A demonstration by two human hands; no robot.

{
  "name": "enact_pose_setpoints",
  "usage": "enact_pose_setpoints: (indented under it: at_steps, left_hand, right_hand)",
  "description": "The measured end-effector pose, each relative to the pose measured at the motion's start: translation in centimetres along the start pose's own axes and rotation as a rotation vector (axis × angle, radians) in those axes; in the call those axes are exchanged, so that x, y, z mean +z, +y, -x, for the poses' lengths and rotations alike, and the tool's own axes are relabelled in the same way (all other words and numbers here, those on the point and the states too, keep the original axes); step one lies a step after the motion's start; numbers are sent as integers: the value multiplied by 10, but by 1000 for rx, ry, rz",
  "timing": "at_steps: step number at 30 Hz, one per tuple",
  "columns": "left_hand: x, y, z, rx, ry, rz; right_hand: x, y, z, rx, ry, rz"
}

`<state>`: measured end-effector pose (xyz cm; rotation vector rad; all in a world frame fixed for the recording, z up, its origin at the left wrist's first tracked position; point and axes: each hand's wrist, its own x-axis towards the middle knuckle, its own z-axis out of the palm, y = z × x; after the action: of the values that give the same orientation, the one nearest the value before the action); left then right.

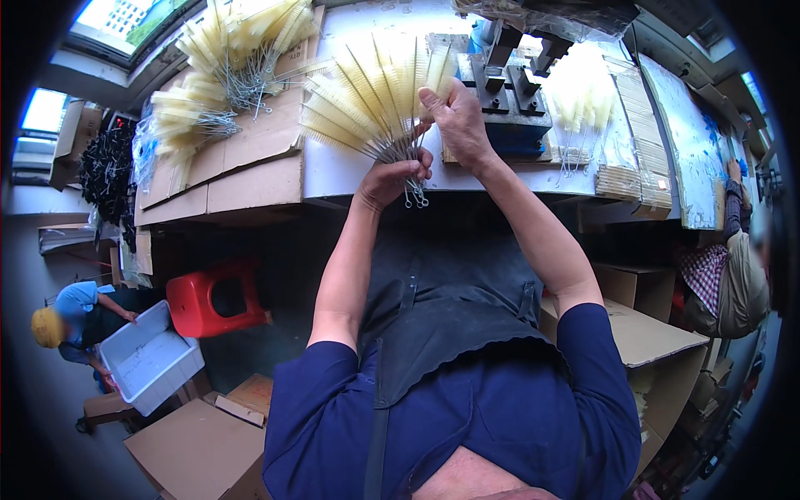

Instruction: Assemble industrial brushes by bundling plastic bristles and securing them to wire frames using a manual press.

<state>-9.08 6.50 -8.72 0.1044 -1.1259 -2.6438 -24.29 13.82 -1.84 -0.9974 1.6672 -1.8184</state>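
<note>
Left grip (390, 178) around yellowish brushes (367, 107)

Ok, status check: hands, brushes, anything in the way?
Left hand gripping wire stems of yellow brushes. Right hand at their right edge. Brushes fanned, looped ends below left hand. Blue machine beside right hand; nothing visibly blocking.

the blue press (515, 138) blocks the right hand's (460, 125) outer side. left of the fanned brushes (367, 100), bare desk (329, 178) leaves passage.
</note>
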Motion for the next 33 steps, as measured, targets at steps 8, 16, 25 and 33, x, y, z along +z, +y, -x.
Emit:
enact_pose_setpoints:
  at_steps: [8, 16, 25, 33]
  left_hand:
    - [-14, -8, -3, 74, 123, 33]
    - [-9, -6, -4, 33, 208, 110]
    - [-12, -11, -5, 28, 213, 135]
    - [-16, -11, -9, 21, 221, 131]
  right_hand:
    - [-29, -31, 28, -419, 273, -111]
    - [-76, -22, 43, 417, 116, -490]
    - [-88, -22, 8, 630, 79, -579]
    - [-94, -24, 5, 648, 36, -618]
